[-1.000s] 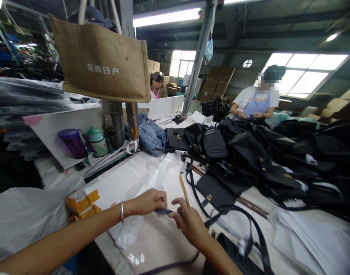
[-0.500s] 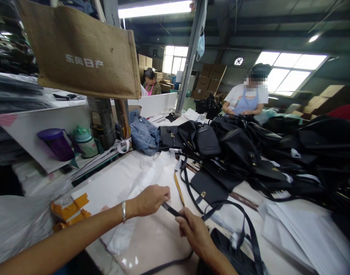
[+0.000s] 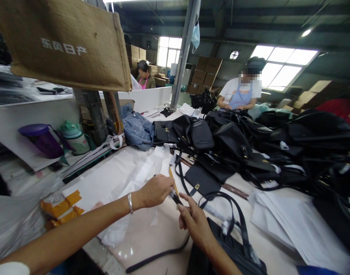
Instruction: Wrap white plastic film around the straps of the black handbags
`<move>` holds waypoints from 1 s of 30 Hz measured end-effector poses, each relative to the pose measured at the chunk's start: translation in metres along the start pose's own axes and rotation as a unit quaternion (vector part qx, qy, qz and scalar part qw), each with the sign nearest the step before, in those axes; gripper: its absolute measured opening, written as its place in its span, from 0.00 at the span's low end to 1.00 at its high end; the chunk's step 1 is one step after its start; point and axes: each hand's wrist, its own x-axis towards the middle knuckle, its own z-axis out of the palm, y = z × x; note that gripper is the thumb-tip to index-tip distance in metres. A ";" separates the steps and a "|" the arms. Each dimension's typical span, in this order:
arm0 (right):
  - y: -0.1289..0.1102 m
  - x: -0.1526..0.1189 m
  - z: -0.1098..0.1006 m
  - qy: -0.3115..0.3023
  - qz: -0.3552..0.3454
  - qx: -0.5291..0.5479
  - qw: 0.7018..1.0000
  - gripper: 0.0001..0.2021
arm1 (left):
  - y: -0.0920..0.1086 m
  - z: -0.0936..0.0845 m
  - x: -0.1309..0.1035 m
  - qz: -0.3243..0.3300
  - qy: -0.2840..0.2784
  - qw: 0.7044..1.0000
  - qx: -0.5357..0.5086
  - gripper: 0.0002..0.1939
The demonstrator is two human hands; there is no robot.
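My left hand point(image 3: 159, 190), with a silver bracelet at the wrist, is closed on one end of a short stretch of black strap point(image 3: 176, 198). My right hand point(image 3: 195, 221) pinches the same strap with its thumb; the index finger points forward. A small light glint shows beside the left fingertips, too small to make out. The strap's loose tail point(image 3: 154, 256) curves across the table below my right hand. Beside my right forearm lies a black bag point(image 3: 237, 244) with looped handles. Just beyond my fingers a yellow strip point(image 3: 172, 178) lies on the table.
A heap of black bags point(image 3: 232, 141) fills the back and right. White sheets point(image 3: 295, 225) lie at right. At left are orange tape point(image 3: 67, 204), a purple container point(image 3: 44, 141) and a green-lidded bottle point(image 3: 76, 137). A tan bag point(image 3: 68, 49) hangs above. A co-worker point(image 3: 240, 89) stands behind the heap.
My hands have drawn closer together, shortening the visible strap between them. My right index finger has stretched out. The strap's tail end has come into view, and the whole view has shifted slightly.
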 end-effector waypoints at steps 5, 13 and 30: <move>0.003 0.005 0.002 -0.025 0.004 0.094 0.995 0.29 | -0.001 0.003 0.009 -0.001 -0.002 1.000 -0.009 0.08; 0.026 0.008 -0.006 -0.120 0.013 0.163 0.979 0.32 | 0.012 0.025 0.008 0.110 -0.049 0.992 0.036 0.09; 0.024 -0.013 -0.007 -0.035 0.043 0.160 0.986 0.29 | 0.029 0.020 0.012 0.051 0.033 0.998 -0.019 0.05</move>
